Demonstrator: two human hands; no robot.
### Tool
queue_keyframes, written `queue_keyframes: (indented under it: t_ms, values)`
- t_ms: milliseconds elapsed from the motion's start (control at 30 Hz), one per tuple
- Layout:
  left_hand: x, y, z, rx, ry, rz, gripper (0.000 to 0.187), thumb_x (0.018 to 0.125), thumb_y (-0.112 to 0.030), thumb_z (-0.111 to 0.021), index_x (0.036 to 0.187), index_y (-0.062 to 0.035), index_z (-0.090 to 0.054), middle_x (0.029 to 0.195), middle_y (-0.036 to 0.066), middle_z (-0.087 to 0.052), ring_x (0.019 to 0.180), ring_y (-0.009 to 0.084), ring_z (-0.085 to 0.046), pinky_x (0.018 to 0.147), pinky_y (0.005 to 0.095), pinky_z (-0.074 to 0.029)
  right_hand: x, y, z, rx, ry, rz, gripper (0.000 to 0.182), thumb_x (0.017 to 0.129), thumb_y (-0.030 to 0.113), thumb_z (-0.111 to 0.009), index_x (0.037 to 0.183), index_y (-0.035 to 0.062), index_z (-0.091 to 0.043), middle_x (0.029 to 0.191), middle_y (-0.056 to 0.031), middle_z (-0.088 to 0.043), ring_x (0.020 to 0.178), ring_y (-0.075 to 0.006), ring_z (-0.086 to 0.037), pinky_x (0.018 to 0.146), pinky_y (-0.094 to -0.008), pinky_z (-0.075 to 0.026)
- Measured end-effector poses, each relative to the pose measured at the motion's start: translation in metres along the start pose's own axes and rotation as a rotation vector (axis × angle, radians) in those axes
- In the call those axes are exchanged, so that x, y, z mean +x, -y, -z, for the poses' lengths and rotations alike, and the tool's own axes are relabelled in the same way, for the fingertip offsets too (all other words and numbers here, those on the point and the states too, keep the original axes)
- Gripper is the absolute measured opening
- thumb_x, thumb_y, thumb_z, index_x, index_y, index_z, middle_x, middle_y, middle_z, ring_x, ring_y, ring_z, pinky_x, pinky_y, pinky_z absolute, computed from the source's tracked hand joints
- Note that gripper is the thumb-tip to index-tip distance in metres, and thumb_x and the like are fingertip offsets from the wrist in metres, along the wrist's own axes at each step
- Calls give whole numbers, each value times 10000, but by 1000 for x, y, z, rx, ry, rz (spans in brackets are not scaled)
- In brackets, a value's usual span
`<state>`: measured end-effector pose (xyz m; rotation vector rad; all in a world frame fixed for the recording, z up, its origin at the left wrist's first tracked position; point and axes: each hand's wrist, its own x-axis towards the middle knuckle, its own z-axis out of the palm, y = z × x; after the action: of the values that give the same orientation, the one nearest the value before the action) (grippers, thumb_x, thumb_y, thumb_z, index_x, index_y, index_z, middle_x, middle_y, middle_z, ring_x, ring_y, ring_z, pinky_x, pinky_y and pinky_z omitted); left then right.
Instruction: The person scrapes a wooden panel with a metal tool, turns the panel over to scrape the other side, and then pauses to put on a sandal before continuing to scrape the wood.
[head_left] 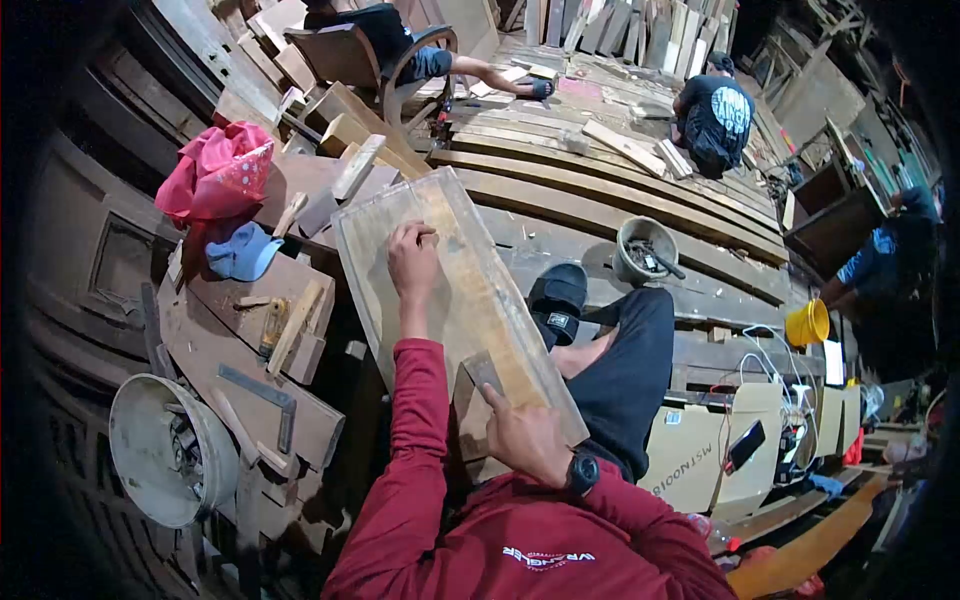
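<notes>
A wooden panel (510, 320) lies in the middle of the frame, slanting from upper centre down towards the person's lap. The left hand (413, 262) rests on its upper part, palm down, fingers loosely bent. The right hand (527, 440) is at its lower end, index finger laid on a flat dark piece (480, 370) (the other fingers are curled under, so I cannot tell how firmly they grip it).

At left, a cluttered bench (205, 345) carries a metal square (272, 400), a blue cap (243, 252) and a pink bundle (218, 172); a white bucket (172, 450) is at lower left. Plank flooring (520, 235) fills the upper right, where a co-worker (715, 115) crouches.

The panel's left edge runs near the bench, with a dark gap between their lower parts; its lower right edge meets the trousered leg (625, 370). Bare planks stretch between its upper right edge and the grey bucket (645, 250).
</notes>
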<state>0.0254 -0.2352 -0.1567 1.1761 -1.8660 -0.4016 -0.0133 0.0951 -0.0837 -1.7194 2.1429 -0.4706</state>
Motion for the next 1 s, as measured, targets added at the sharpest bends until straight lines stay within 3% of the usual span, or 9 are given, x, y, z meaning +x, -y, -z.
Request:
queue_keyframes:
  t_ms: [267,300,400,433,533,633,767,900,1000]
  values:
    - [2,-3,2,-12,19,35,112,874,-43,-653,902,-49,-761,1103,84,-722,1118,294,-645,1003,400,-492,-1,2,-4,-44,80,1,627,928,253,-578,1529,100,-487,614,-184,-660,511,-355,-660,503,-506,-507]
    - [2,-6,3,-15,18,48,113,873,-41,-651,902,-49,-760,1105,84,-721,1119,294,-644,1004,401,-491,2,-8,-19,-42,-28,60,624,922,247,-587,1526,117,-495,604,-171,-653,495,-341,-647,496,-500,-500]
    - [1,-4,-1,-13,14,34,124,871,-35,-642,902,-51,-761,1109,83,-721,1117,294,-645,1008,401,-491,16,-27,-33,-11,-72,83,608,914,259,-601,1502,122,-528,590,-160,-645,482,-325,-638,490,-488,-494]
    - [3,-1,-3,-5,6,19,127,872,-36,-640,904,-52,-762,1110,83,-721,1116,294,-645,1009,400,-491,17,-15,-11,-34,17,20,597,921,257,-597,1498,120,-527,590,-159,-642,482,-324,-638,485,-491,-489]
    - [-3,1,0,-5,19,45,129,869,-43,-643,905,-61,-766,1121,75,-724,1124,295,-645,1014,406,-494,8,-3,4,-57,-6,12,556,917,242,-598,1463,140,-573,554,-148,-624,473,-316,-639,474,-473,-494]
    - [0,-2,-2,-17,-9,44,122,868,-50,-651,899,-68,-768,1115,74,-728,1118,289,-650,1010,411,-497,22,-15,-28,-40,-122,30,530,908,250,-610,1426,138,-610,542,-141,-622,468,-304,-643,478,-462,-503]
    - [1,0,0,-5,17,44,104,871,-55,-670,911,-63,-766,1129,102,-731,1137,298,-653,1014,400,-501,16,-5,-2,-66,-2,24,541,938,234,-592,1469,132,-565,587,-155,-645,486,-317,-644,481,-468,-499]
    - [1,-7,2,-11,10,61,111,872,-42,-666,905,-69,-769,1133,91,-731,1127,302,-654,1007,402,-502,26,-19,-26,-35,-109,92,588,918,238,-616,1489,117,-545,585,-172,-638,488,-327,-642,501,-463,-510]
    - [2,-8,2,5,7,80,101,872,-46,-674,903,-62,-769,1125,87,-733,1119,301,-656,996,400,-505,21,-12,-10,-42,-51,67,584,919,240,-618,1480,95,-546,596,-165,-644,487,-326,-639,502,-465,-506]
